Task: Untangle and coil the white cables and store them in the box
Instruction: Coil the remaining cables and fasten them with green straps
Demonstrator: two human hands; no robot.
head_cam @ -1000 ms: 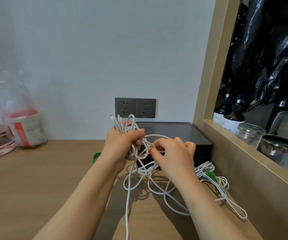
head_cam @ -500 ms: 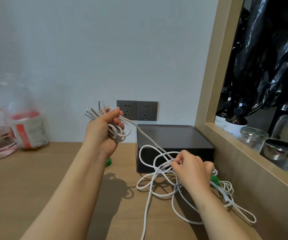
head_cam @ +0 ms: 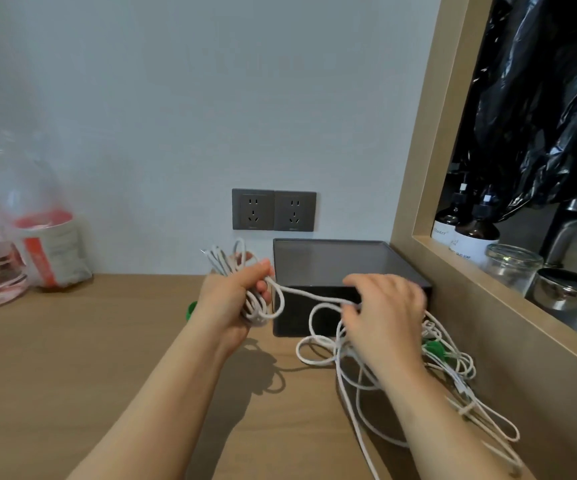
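My left hand (head_cam: pixel 229 306) is curled tight round a coiled bundle of white cable (head_cam: pixel 226 263), held up just left of the black box (head_cam: pixel 314 322). One taut strand (head_cam: pixel 309 295) runs across the box front to my right hand (head_cam: pixel 389 315). Its fingertips seem to pinch the strand, though blur hides the exact grip. Under and right of that hand, the loose tangle (head_cam: pixel 460 370) sprawls on the wooden table (head_cam: pixel 72 375), a green tie (head_cam: pixel 434 348) among its loops.
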